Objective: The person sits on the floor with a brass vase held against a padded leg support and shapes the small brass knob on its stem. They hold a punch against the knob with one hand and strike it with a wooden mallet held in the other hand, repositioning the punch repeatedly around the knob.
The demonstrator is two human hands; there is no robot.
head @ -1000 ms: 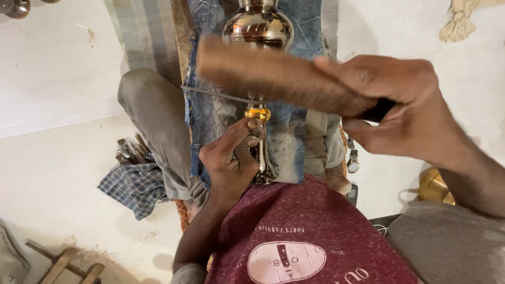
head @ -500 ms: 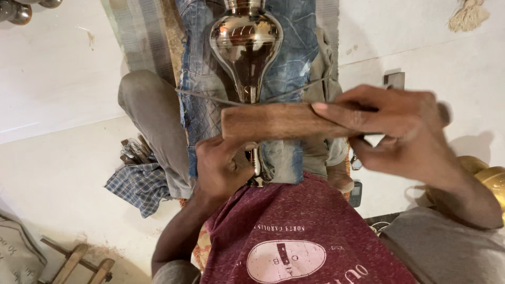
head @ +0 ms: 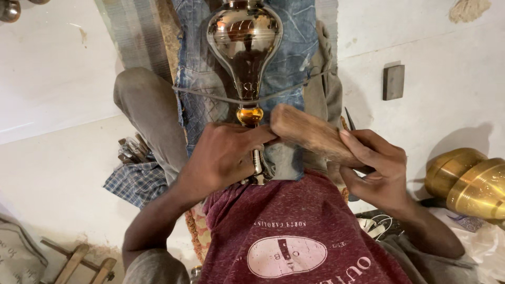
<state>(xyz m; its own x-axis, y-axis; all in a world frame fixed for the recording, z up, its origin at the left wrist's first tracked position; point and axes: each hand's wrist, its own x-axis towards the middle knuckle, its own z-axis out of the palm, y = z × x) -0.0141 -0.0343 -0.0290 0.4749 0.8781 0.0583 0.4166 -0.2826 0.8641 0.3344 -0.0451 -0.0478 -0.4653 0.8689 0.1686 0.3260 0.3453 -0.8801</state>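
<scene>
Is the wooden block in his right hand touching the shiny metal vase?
Cannot tell. In the head view the wooden block ends beside the vase stem, behind left hand fingers.

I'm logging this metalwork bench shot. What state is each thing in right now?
Polished metal vase: lying on blue denim cloth, held down by a cord.
Wooden mallet: gripped in the right hand, head next to the vase's stem.
Left hand: closed around the vase's stem.
Brass vessels: lying on the floor, untouched.

The bulbous polished metal vessel (head: 244, 44) gleams silver and coppery brown above an amber-gold collar (head: 250, 115). The wooden mallet (head: 310, 135) is brown, the denim cloth (head: 294, 63) faded blue, the checked rag (head: 138, 181) blue-white.
</scene>
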